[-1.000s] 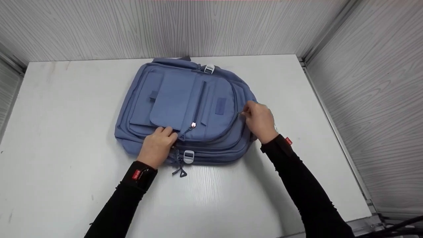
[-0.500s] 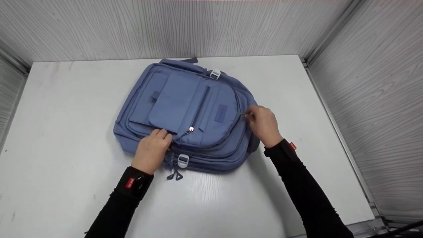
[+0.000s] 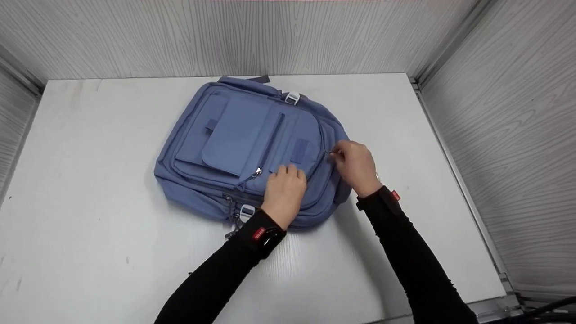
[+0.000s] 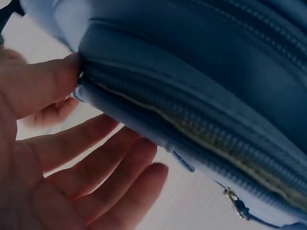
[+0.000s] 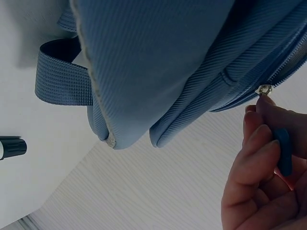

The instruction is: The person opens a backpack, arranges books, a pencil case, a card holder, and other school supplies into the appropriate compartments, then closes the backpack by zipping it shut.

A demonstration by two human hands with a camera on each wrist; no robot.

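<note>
A blue backpack [image 3: 243, 130] lies front side up on the white table. My right hand [image 3: 356, 166] pinches the zipper pull [image 5: 283, 151] of the front pocket at the bag's right end. The metal slider [image 5: 263, 89] sits just above my fingertips in the right wrist view. My left hand [image 3: 285, 193] is at the near edge of that pocket, fingers over the cloth. In the left wrist view my thumb presses by the zipper teeth [image 4: 206, 132], which stand parted, while the fingers lie along the other side of the edge.
A white buckle [image 3: 247, 213] and hanging pulls are on the bag's near side, another buckle [image 3: 292, 98] on its far side. A grab loop [image 5: 62, 79] sticks out at one end. A dark-capped object [image 5: 13, 147] lies beside the bag. Walls [image 3: 508, 112] stand behind and right.
My left hand has left the lower left part of the pocket edge and moved right, nearer my right hand. The backpack has turned slightly. My right hand keeps its pinch on the zipper pull.
</note>
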